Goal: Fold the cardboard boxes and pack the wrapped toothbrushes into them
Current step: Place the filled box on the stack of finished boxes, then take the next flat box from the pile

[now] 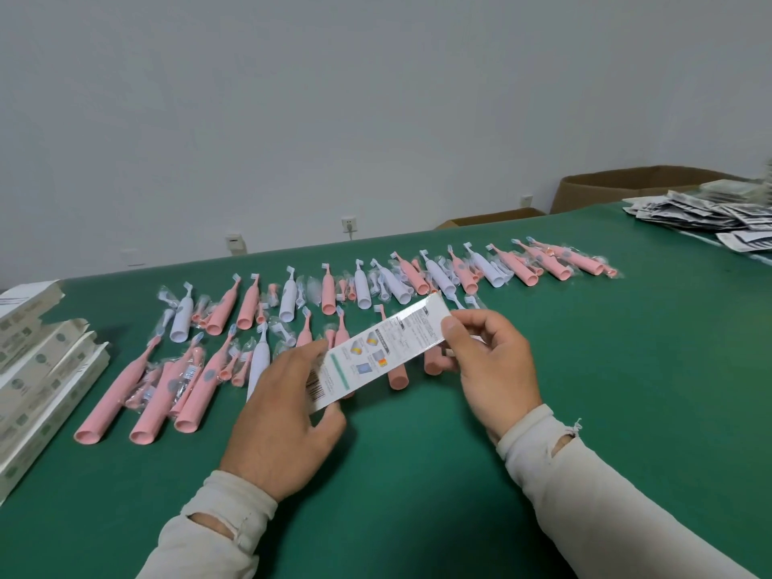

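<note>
I hold a flat white printed cardboard box (382, 348) slantwise above the green table (417, 474). My left hand (288, 415) grips its lower end by the barcode, thumb on the near edge. My right hand (486, 361) pinches its upper end. Beyond and under the box lie several wrapped toothbrushes, pink ones (113, 401) and white ones (181, 319), in two loose rows across the table.
Several folded white boxes (37, 378) lie stacked at the left edge. A heap of flat printed boxes (710, 219) sits at the far right. Brown cartons (618, 188) stand on the floor behind the table, by a grey wall with sockets.
</note>
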